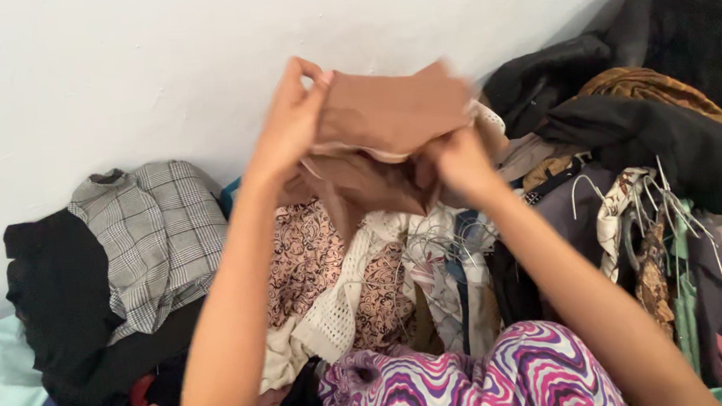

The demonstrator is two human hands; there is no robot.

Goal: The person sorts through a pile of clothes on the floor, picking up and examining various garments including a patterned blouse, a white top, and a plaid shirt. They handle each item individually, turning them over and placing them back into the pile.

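I hold a brown cloth garment (388,111) up in front of the white wall with both hands. My left hand (290,118) pinches its upper left corner between thumb and fingers. My right hand (456,161) grips its lower right part, where the fabric bunches and hangs down. The garment is partly folded over itself and a little blurred. Below it lies a heap of clothes.
A grey checked garment (157,232) and a black one (63,295) lie at the left. A patterned pink cloth and white knit (333,282) sit in the middle. Several wire hangers (661,196) and dark clothes (657,141) pile at the right. My knee in wavy pink-purple fabric (470,383) is at the bottom.
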